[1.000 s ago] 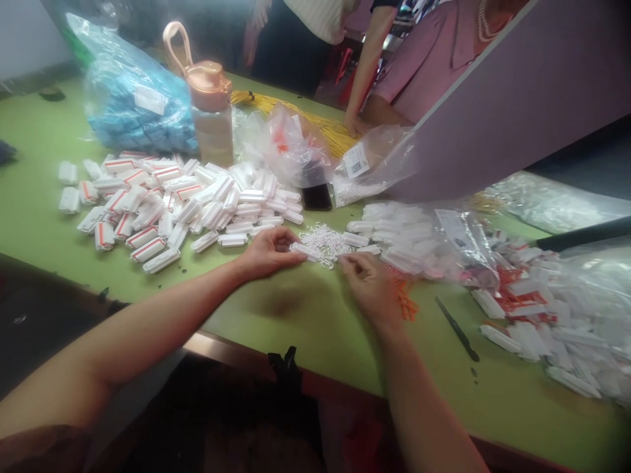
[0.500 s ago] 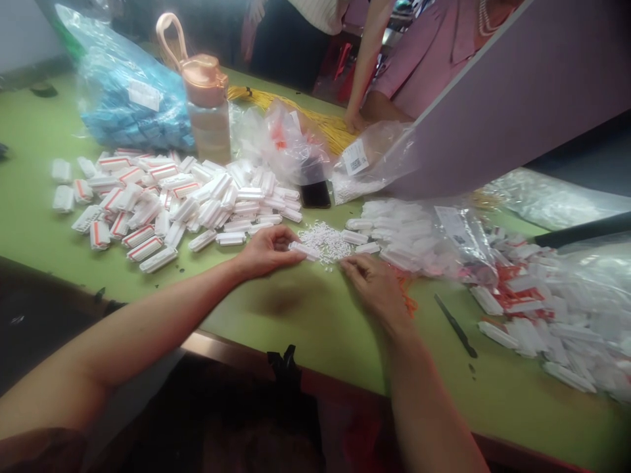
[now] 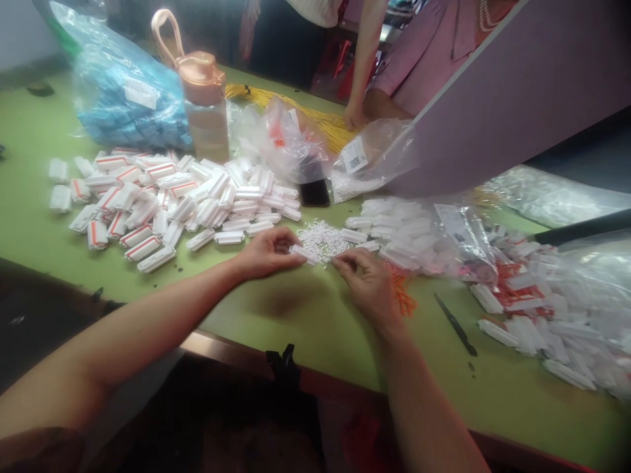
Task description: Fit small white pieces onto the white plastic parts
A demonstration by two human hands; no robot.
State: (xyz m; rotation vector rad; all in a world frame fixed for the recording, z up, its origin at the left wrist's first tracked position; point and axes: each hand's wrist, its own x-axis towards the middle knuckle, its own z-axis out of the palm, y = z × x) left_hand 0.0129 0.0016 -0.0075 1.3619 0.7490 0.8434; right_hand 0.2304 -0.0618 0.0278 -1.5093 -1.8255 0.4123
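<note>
My left hand (image 3: 269,253) is closed on a white plastic housing (image 3: 304,255), gripped at its left end just in front of a heap of tiny white pieces (image 3: 323,239). At the right edge of that heap, the thumb and fingertips of my right hand (image 3: 363,274) are pinched together; whatever lies between them is too small to make out. To the left spreads a large pile of similar white housings (image 3: 197,197), some with an orange-red strip. More white housings (image 3: 394,226) lie behind my right hand, partly under clear plastic. Orange strips (image 3: 404,295) lie beside my right wrist.
A bottle (image 3: 203,108) stands behind the left pile, by a bag of blue parts (image 3: 133,105). A phone (image 3: 314,194) lies behind the heap. Rightward are a dark thin blade-like tool (image 3: 454,323) and bagged housings (image 3: 552,322). Across the table, another person's arm (image 3: 365,66) reaches toward yellow wires (image 3: 296,115).
My right hand has moved slightly left, nearer the housing, its fingertips now pinched at the heap's edge. My left hand holds the housing in nearly the same place.
</note>
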